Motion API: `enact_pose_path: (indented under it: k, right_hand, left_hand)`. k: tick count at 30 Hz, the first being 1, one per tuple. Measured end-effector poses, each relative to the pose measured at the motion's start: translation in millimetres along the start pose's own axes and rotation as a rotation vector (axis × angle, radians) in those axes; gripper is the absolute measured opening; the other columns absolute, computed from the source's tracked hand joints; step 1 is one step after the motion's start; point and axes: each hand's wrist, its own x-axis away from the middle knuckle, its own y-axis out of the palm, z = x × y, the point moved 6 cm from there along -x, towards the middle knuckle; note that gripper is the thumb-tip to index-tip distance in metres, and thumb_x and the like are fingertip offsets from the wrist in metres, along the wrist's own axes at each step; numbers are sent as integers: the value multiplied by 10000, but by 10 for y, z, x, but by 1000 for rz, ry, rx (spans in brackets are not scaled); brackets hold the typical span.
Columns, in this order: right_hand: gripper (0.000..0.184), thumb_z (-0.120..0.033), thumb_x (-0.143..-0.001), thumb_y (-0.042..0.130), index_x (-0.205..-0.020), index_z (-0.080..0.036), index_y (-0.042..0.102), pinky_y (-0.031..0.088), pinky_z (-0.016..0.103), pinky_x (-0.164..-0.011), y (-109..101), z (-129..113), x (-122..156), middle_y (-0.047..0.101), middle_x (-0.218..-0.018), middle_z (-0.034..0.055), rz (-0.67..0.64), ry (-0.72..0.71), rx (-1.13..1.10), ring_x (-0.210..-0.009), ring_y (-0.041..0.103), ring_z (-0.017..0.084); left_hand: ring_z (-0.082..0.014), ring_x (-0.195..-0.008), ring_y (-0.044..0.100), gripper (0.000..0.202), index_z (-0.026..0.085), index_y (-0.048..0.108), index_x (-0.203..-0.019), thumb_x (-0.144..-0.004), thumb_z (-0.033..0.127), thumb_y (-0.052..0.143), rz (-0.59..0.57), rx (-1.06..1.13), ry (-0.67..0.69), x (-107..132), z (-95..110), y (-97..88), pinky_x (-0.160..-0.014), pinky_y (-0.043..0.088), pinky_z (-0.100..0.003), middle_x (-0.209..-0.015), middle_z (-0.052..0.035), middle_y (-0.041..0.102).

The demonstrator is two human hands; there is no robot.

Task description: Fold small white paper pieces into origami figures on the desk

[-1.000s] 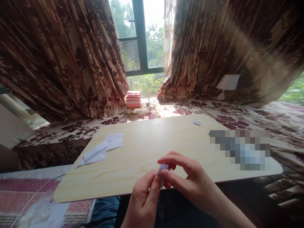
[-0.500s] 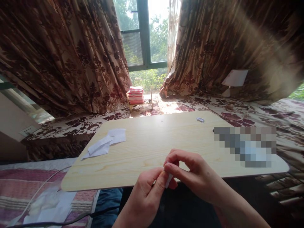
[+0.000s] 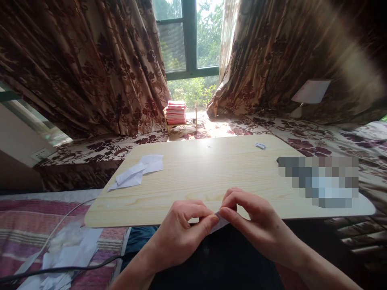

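Observation:
Between my hands, at the near edge of the wooden table (image 3: 193, 177), is a small piece of white paper (image 3: 220, 224). My left hand (image 3: 190, 225) pinches its left side between thumb and fingers. My right hand (image 3: 250, 215) pinches its upper right part. The fingers partly cover the paper, so its full shape is hidden. Several flat white paper pieces (image 3: 136, 173) lie overlapping on the table's left side. Near the far right edge sits a small folded bit of paper (image 3: 260, 146).
A blurred-out object (image 3: 323, 181) lies at the table's right. Beyond the table, a small rack holds folded pink cloths (image 3: 175, 112), and a lamp (image 3: 311, 92) stands right. Lower left, loose papers (image 3: 72, 249) and a dark cable (image 3: 75, 268) rest on a striped cover (image 3: 18, 217).
My hands have moved slightly apart, and more of the paper shows between them. The whole view has shifted a little, with the table appearing higher and further right.

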Motion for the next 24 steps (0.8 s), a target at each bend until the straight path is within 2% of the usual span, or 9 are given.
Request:
enact_pose_path:
  k: [2, 4, 5, 7, 10, 15, 18, 21, 24]
  right_hand:
    - [236, -316, -872, 567, -666, -199, 568, 428, 257, -579, -209, 142, 79, 556, -656, 0, 138, 46, -14, -626, 523, 143]
    - [246, -390, -843, 596, -676, -210, 584, 415, 244, -515, -498, 266, 189, 561, -636, -6, 419, 91, -35, -582, 521, 141]
    - [232, -392, -834, 612, -692, -209, 594, 409, 242, -502, -541, 322, 218, 572, -647, -7, 432, 154, -22, -563, 517, 135]
    - [241, -373, -843, 605, -680, -196, 591, 424, 250, -557, -425, 324, 199, 567, -660, -3, 238, 191, 11, -600, 525, 139]
    - [246, -341, -904, 525, -713, -192, 565, 414, 242, -610, -167, 151, 136, 555, -685, -9, 28, 109, -7, -644, 519, 127]
    - [235, -294, -914, 503, -712, -180, 539, 383, 219, -571, -17, 2, 54, 528, -661, -16, -128, 55, 74, -613, 478, 108]
    - [195, -203, -864, 547, -672, -174, 522, 361, 214, -556, 80, -77, 33, 516, -642, -19, -354, -20, 257, -598, 457, 103]
    - [171, -110, -832, 533, -674, -173, 528, 370, 213, -588, 238, -240, 57, 537, -654, -16, -608, -111, 348, -616, 481, 102]
    - [209, -57, -820, 515, -658, -182, 472, 398, 212, -655, 344, -418, 112, 577, -706, -5, -722, -143, 319, -663, 516, 105]
  left_hand:
    - [-124, -595, 519, 297, 145, 664, -625, -867, 261, 538, 70, -9, -62, 83, -187, -131, -582, 388, -228, -603, -7, 579]
    - [-132, -592, 522, 243, 153, 662, -652, -842, 266, 563, 292, -50, -185, 200, -388, -345, -565, 390, -227, -584, 2, 568]
    - [-138, -609, 531, 233, 156, 656, -652, -837, 270, 570, 362, -78, -221, 246, -436, -407, -577, 399, -229, -590, 2, 568]
    - [-151, -692, 566, 210, 165, 664, -728, -859, 277, 544, 362, -95, -163, 249, -366, -385, -652, 430, -239, -689, -11, 609]
    - [-164, -840, 583, 153, 170, 642, -957, -850, 240, 560, 153, -95, 0, 126, -65, -134, -779, 446, -260, -874, -37, 633]
    - [-118, -664, 523, 206, 154, 596, -720, -881, 157, 466, -28, -180, 94, 12, 181, 43, -621, 404, -226, -693, -11, 553]
    - [-101, -606, 480, 216, 155, 509, -616, -812, 69, 478, -112, -291, 164, 37, 242, 45, -574, 367, -219, -636, 5, 501]
    - [-106, -624, 495, 209, 160, 476, -597, -762, 34, 501, -228, -374, 253, 93, 354, 87, -576, 369, -213, -627, 3, 518]
    - [-118, -679, 523, 183, 165, 502, -668, -810, 49, 497, -324, -435, 329, 186, 460, 132, -618, 397, -211, -691, -14, 576]
